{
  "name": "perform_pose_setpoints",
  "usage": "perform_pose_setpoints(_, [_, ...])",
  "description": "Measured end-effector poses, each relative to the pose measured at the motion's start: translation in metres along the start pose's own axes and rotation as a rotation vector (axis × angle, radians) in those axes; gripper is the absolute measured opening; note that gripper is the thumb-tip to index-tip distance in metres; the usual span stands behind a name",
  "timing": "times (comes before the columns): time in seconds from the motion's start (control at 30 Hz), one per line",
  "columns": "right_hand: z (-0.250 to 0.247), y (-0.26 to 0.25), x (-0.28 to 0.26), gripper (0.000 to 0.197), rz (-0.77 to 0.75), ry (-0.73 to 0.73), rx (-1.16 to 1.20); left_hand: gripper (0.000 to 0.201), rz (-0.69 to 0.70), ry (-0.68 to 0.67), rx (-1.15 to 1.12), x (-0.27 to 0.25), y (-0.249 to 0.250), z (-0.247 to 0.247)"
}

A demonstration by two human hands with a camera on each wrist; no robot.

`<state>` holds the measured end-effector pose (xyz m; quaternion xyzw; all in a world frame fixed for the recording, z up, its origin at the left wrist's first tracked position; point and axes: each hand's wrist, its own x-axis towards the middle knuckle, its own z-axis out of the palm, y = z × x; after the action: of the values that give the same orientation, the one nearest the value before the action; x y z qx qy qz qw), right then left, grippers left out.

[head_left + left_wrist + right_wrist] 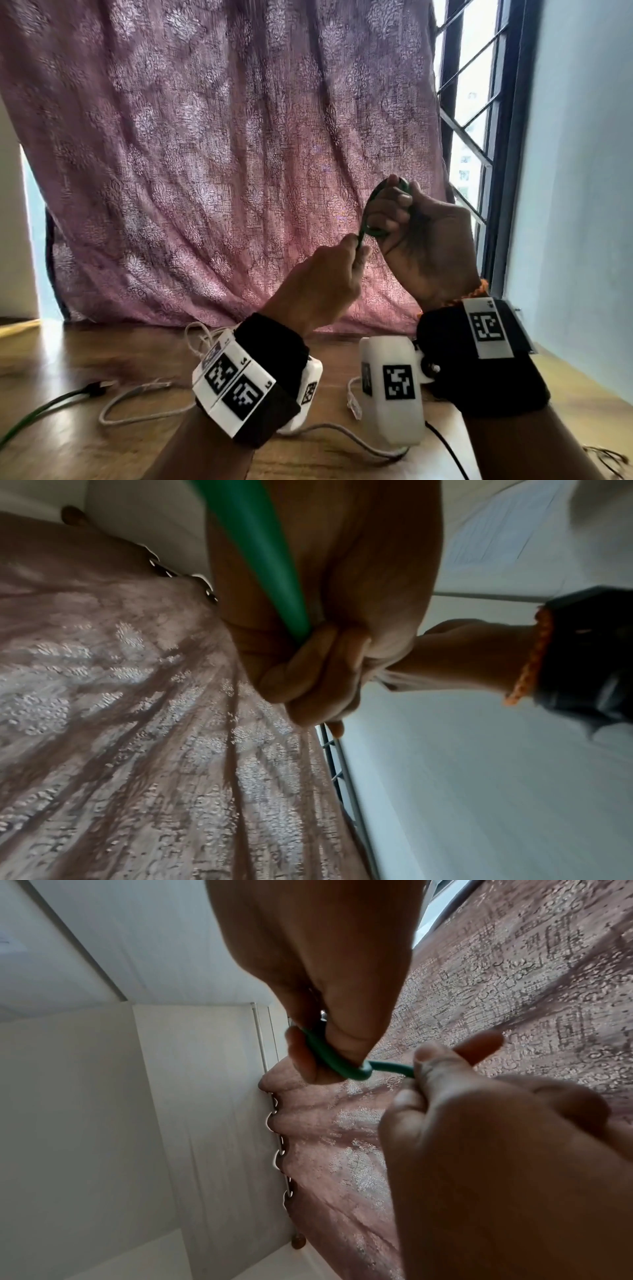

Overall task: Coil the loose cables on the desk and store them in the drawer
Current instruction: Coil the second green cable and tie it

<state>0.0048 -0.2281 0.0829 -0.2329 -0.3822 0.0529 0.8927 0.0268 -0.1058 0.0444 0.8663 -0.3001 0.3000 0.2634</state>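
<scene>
Both hands are raised above the desk in front of the curtain. My right hand [397,212] grips a small coil of green cable [371,202]; in the right wrist view its thumb and fingers [346,1045] pinch the green loop [330,1058]. My left hand [354,251] pinches the strand just below the coil, and the green cable [263,561] runs across its palm under curled fingers [308,664]. The cable's free end with a dark plug [97,387] trails on the wooden desk [68,445]. No drawer is in view.
White cables [137,407] [342,435] lie loose on the desk below my wrists, and a thin black cable [445,452] runs near the front. A pink curtain [222,154] hangs behind, a barred window [472,102] and a pale wall [582,171] stand at right.
</scene>
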Motion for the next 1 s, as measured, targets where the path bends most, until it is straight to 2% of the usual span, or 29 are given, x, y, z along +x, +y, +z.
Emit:
perform_pose_setpoints(0.2, [-0.008, -0.002, 0.007, 0.026, -0.195, 0.08, -0.196, 0.019, 0.145, 0.044, 0.181, -0.006, 0.013, -0.008])
perform_pose_setpoints(0.33, [-0.017, 0.001, 0.009, 0.025, -0.252, 0.134, -0.382, 0.019, 0.183, 0.07, 0.16, -0.003, 0.008, -0.009])
perform_pose_setpoints(0.53, [-0.031, 0.025, 0.013, 0.018, -0.378, 0.243, -0.943, 0.019, 0.138, -0.01, 0.111, -0.003, 0.0, -0.012])
perform_pose_setpoints(0.7, [-0.055, 0.018, 0.014, 0.012, -0.503, 0.221, -1.447, 0.017, 0.108, -0.054, 0.069, -0.004, -0.005, -0.024])
perform_pose_setpoints(0.87, [-0.077, 0.008, 0.013, 0.015, -0.47, 0.157, -1.714, 0.019, 0.117, 0.045, 0.005, -0.005, -0.017, -0.039])
perform_pose_setpoints(1.0, [-0.079, 0.016, 0.011, 0.009, -0.36, 0.03, -1.837, 0.02, 0.1, 0.168, 0.114, -0.007, -0.021, -0.045])
